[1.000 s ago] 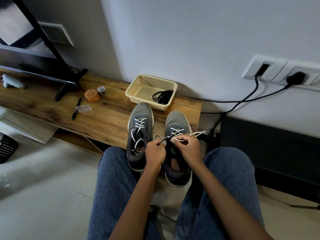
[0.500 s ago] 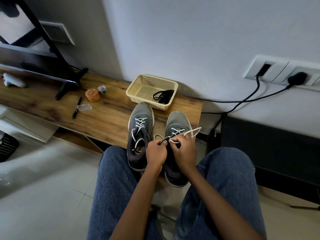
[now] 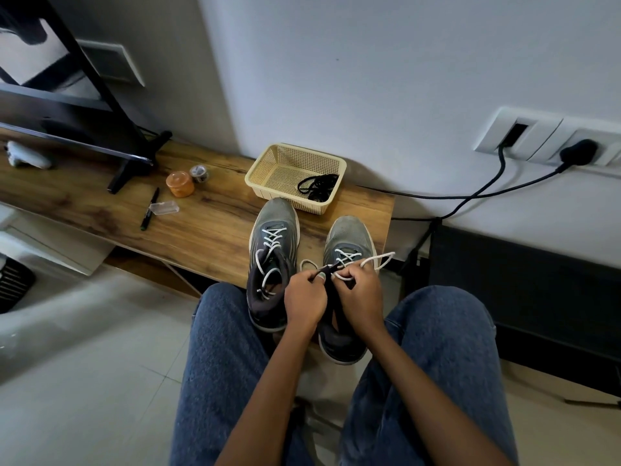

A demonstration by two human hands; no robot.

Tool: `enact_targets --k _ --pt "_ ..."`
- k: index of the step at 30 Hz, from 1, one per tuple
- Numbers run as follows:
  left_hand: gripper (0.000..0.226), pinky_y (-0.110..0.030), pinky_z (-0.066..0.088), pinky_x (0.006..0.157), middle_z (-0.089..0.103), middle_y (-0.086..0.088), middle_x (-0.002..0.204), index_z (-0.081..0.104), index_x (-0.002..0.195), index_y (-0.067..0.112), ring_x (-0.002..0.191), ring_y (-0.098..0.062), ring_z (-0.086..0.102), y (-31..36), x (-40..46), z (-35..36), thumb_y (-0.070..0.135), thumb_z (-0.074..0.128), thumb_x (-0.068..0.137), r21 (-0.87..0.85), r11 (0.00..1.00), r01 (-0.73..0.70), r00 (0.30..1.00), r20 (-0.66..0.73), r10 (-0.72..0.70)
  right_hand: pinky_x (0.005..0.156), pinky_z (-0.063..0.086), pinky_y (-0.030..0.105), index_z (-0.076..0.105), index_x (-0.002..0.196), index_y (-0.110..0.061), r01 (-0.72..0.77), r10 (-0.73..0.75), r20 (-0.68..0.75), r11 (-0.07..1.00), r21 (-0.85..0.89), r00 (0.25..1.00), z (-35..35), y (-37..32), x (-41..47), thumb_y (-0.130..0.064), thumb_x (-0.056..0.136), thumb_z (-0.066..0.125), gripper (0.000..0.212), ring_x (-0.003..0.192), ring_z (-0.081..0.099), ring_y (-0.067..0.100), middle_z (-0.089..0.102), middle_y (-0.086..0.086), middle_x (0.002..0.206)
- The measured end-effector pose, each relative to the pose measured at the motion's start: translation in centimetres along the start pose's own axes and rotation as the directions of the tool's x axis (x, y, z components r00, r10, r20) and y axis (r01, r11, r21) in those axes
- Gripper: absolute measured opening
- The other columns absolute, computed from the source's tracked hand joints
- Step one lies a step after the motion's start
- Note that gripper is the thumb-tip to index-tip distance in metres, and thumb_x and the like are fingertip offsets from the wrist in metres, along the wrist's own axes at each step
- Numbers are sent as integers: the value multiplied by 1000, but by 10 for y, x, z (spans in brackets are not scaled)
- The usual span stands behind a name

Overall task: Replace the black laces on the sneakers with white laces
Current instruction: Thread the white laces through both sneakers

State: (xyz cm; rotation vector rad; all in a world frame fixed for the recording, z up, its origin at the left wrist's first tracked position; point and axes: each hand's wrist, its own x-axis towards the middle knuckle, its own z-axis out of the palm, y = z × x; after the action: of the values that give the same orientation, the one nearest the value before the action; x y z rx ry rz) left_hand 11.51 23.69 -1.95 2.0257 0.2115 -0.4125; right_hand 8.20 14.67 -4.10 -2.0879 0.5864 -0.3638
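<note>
Two grey sneakers stand side by side at the near edge of a wooden bench. The left sneaker carries a white lace, crossed through its eyelets. The right sneaker has a white lace through its front eyelets, with a loose loop trailing off to the right. My left hand pinches the sneaker's dark tongue or eyelet edge. My right hand pinches the white lace over the shoe's middle. The black laces lie bundled in a cream plastic basket behind the shoes.
On the bench to the left lie an orange lidded jar, a small round tin, a clear case and a black pen. A black stand rises at the left. Black cables run from wall sockets.
My right hand has drawn in closer to my left over the right sneaker, and the lace's free end on the right now forms a loop instead of lying stretched out.
</note>
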Motion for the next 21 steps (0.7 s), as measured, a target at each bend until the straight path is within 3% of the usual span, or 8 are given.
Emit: enact_targets --k 5,9,13,15,18,21 --pt "20 -32 44 77 70 -7 95 71 99 12 93 -25 62 1 -1 -3 17 53 93 106 992 -73 997 7 73 65 37 31 66 74 -10 88 -80 52 979 -185 995 0 -2 6 -11 83 61 11 87 49 17 56 2 86" --pt "20 -30 42 76 70 -6 96 71 100 12 93 -24 62 0 -3 -4 16 54 92 98 992 -77 997 -1 77 66 38 26 66 69 -14 -110 113 93 993 -45 989 -3 -9 14 -9 79 69 12 81 58 16 63 1 82" --pt "18 -33 45 78 70 -5 92 71 96 10 89 -22 61 -1 -4 -4 17 54 93 78 992 -97 995 -4 98 65 46 24 67 65 -17 -348 315 222 929 129 923 -13 -12 24 -5 76 74 18 73 61 13 64 -4 69" --pt "24 -33 42 70 64 -3 79 66 80 8 80 -22 57 -2 -5 -3 18 51 95 48 994 -101 995 -11 101 61 46 22 66 62 -18 -412 364 248 894 177 898 -16 -11 26 -3 75 74 22 72 61 14 65 -3 68" --pt "38 -33 31 61 50 -5 64 44 60 10 71 -26 48 0 -5 -5 16 44 97 56 996 -72 997 -21 73 61 45 21 66 63 -17 -384 339 246 908 167 908 -15 -9 25 -3 76 74 20 69 60 11 65 -4 67" --pt "23 -33 41 72 68 -11 84 66 80 6 86 -29 60 1 0 -7 13 51 95 125 984 -125 992 5 125 65 43 23 68 69 -16 -269 244 182 955 126 953 -13 -8 19 -5 78 72 15 70 60 11 65 -5 69"
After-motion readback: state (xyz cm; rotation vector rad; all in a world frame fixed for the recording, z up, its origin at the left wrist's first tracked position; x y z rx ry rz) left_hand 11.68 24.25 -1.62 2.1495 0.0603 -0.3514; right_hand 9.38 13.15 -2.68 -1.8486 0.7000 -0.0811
